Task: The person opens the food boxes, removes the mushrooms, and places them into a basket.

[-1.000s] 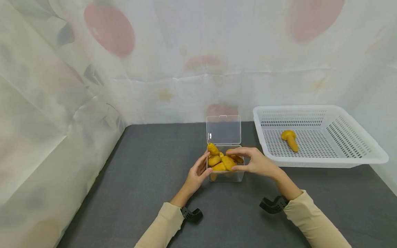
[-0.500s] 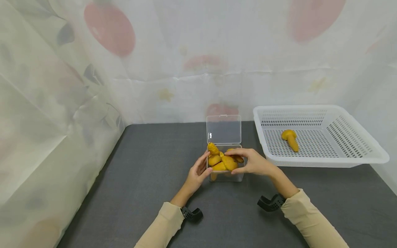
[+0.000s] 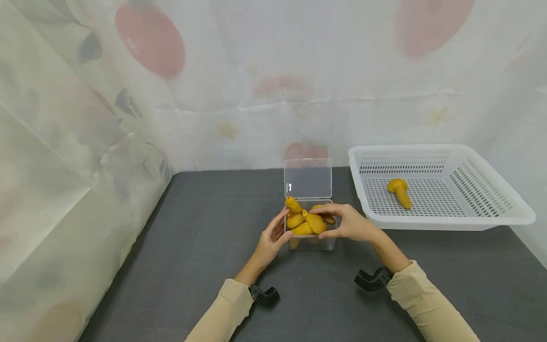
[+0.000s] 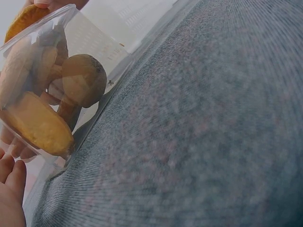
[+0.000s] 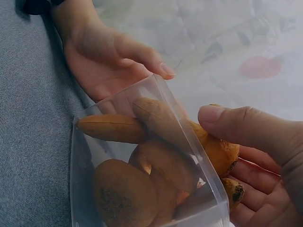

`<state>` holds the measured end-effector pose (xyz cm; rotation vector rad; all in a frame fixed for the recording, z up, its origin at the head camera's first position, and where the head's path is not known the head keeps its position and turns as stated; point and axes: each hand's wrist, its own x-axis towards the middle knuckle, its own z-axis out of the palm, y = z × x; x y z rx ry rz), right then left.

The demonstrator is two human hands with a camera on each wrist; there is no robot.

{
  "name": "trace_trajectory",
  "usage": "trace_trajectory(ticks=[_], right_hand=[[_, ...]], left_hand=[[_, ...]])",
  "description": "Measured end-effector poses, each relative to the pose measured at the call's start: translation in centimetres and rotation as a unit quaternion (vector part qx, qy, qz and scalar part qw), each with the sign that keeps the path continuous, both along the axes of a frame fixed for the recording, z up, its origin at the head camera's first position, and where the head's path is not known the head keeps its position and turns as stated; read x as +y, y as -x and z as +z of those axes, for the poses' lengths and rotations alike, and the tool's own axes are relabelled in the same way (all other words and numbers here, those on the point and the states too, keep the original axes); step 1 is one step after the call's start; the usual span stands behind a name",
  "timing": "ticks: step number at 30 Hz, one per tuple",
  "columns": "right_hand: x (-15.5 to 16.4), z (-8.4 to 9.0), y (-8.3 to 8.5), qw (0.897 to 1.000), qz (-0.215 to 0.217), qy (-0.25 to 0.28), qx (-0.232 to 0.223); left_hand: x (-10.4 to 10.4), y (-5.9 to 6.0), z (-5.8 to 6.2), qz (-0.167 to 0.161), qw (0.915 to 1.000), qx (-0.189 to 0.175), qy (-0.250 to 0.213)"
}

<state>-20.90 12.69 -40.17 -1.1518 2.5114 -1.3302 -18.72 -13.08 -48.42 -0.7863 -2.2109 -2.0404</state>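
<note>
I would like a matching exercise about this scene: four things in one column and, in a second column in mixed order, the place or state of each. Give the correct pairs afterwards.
Things:
1. clear box
2. white basket
3. left hand
4. right hand

Places or states:
A. pinches a yellow piece at the top of the pile
B. holds one single yellow piece on its floor
C. rests against the left wall of the box
D. stands with its lid up, heaped with yellow pieces

Pairs: 1-D, 2-B, 3-C, 4-A
</note>
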Motion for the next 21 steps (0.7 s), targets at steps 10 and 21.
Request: trace_trajectory(ticks=[10, 21], right_hand=[[0.16, 0.21, -0.13, 1.0, -0.001, 0.02, 0.007], [0.79, 0.77, -0.39, 0.999, 0.005, 0.051, 0.006]], left_hand=[[0.04, 0.03, 0.07, -0.001, 1.0, -0.006, 0.007], [-0.04, 0.05, -0.16, -0.002, 1.0, 0.003, 0.006]])
